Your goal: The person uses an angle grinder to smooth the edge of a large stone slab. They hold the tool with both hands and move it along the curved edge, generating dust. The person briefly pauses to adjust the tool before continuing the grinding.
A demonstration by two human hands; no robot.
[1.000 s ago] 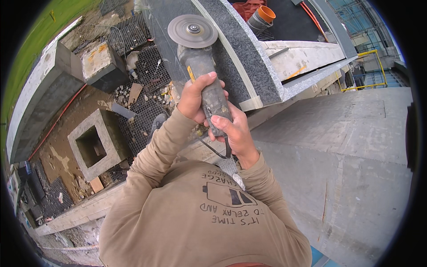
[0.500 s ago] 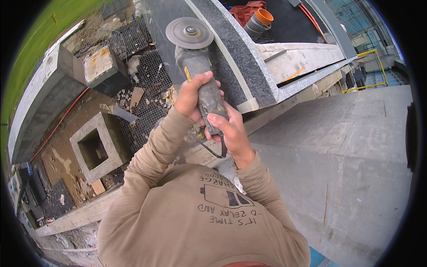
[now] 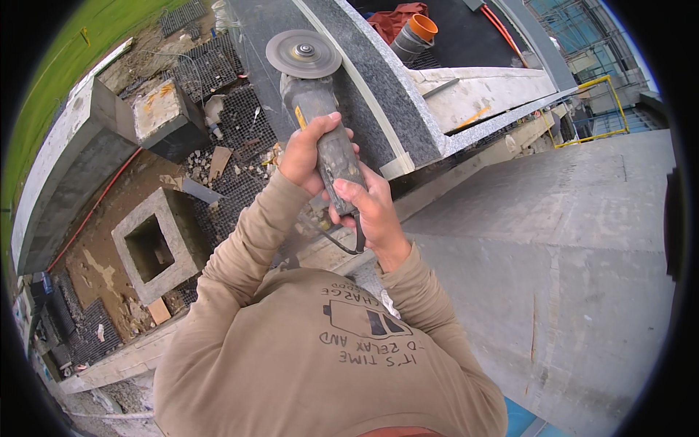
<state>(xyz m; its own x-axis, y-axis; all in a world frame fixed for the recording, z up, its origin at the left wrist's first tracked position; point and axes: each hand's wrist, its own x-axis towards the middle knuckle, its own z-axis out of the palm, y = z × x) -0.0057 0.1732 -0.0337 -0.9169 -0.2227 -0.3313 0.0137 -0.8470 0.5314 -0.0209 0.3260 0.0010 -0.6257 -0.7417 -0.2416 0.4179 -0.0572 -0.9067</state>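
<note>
Both my hands grip a dusty grey angle grinder [image 3: 317, 102], its round cutting disc [image 3: 303, 54] pointing away from me. Round the front of the body wraps my left hand [image 3: 309, 151], thumb along the top. My right hand [image 3: 370, 209] holds the rear end, beside the black power cord [image 3: 355, 244]. Beneath the tool lies a dark granite slab [image 3: 357, 80] with a pale strip [image 3: 368, 109] along it. The disc hangs over the slab near that strip; whether it touches the stone I cannot tell.
Left and lower, a hollow concrete block [image 3: 162, 244] and a square concrete post [image 3: 167, 120] stand among rubble and black mesh [image 3: 244, 116]. A big grey concrete surface [image 3: 539, 269] fills the right. Beyond the slab sits an orange-rimmed grey pipe [image 3: 415, 36]; a yellow rail [image 3: 619, 105] stands far right.
The grinder and both hands sit slightly further left in the picture, and the surroundings have shifted a little the same way. My grip looks the same.
</note>
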